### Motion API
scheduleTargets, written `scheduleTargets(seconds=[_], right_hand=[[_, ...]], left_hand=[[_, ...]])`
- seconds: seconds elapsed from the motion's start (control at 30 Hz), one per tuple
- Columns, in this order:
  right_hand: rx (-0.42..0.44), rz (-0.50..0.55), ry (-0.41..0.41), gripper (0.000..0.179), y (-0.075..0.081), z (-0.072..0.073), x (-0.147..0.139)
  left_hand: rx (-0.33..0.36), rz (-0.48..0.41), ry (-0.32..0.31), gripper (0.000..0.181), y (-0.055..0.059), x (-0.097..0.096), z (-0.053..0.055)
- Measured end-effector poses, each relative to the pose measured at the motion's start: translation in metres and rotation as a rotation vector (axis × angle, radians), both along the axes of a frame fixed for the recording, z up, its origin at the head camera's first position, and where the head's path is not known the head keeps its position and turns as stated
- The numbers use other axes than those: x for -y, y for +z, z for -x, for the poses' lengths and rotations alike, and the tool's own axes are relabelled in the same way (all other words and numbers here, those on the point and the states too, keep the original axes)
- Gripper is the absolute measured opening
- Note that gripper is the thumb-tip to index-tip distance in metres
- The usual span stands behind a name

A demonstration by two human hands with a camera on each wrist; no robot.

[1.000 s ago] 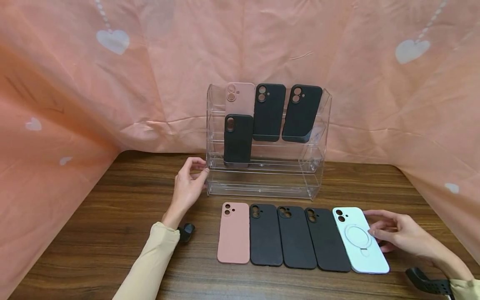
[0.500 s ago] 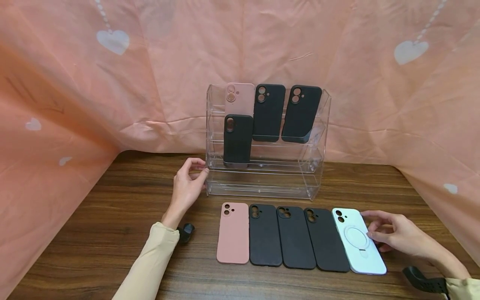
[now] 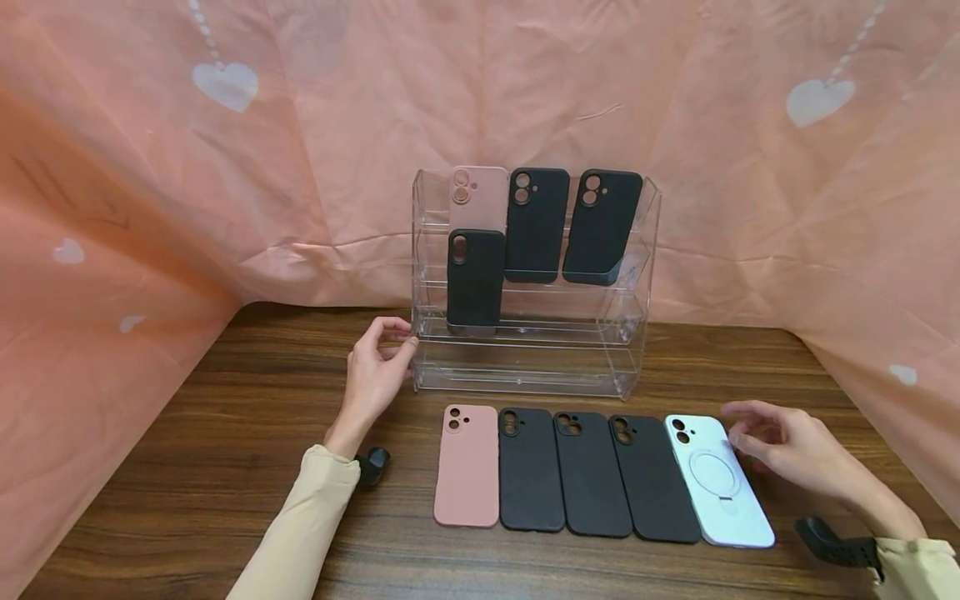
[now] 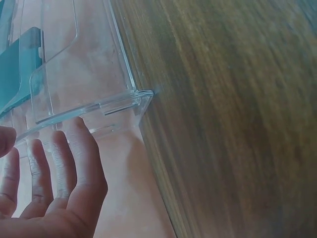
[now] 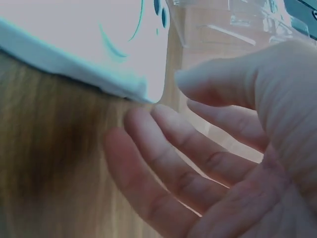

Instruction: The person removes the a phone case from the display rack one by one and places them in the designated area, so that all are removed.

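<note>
Four racked cases (image 3: pixel 537 229) are up, five flat cases (image 3: pixel 594 479) remain, the left hand (image 3: pixel 375 367) grips the rack (image 3: pixel 480 380), the relaxed right hand (image 3: pixel 802 454) holds nothing

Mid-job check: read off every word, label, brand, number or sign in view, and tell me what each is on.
No text is readable in any view.
White phone case: no lettering, only a ring design.
Pink phone cases and black phone cases: nothing legible.
Clear stand: nothing legible.
Peach cloth: white hearts, a print, not text; faint dark strokes at the far left, too unclear to read.
</note>
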State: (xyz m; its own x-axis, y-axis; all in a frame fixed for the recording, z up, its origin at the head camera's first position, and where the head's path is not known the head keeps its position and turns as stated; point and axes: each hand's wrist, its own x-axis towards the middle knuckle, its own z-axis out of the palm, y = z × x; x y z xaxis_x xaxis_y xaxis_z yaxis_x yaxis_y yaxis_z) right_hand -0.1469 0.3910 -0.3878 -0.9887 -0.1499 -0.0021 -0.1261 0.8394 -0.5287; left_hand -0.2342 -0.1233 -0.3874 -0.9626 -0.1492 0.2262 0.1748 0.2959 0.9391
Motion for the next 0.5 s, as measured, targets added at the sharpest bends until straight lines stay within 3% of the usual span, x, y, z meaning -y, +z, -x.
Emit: scheduleTargets(seconds=[0.23, 0.5], right_hand=[[-0.152, 0.061, 0.011, 0.034, 0.012, 0.011, 0.013], [-0.382, 0.111, 0.003, 0.034, 0.029, 0.027, 0.043]], left_hand=[[-0.012, 0.001, 0.001, 0.020, -0.002, 0.000, 0.001], [-0.016, 0.000, 0.003, 0.020, -0.002, -0.001, 0.002]])
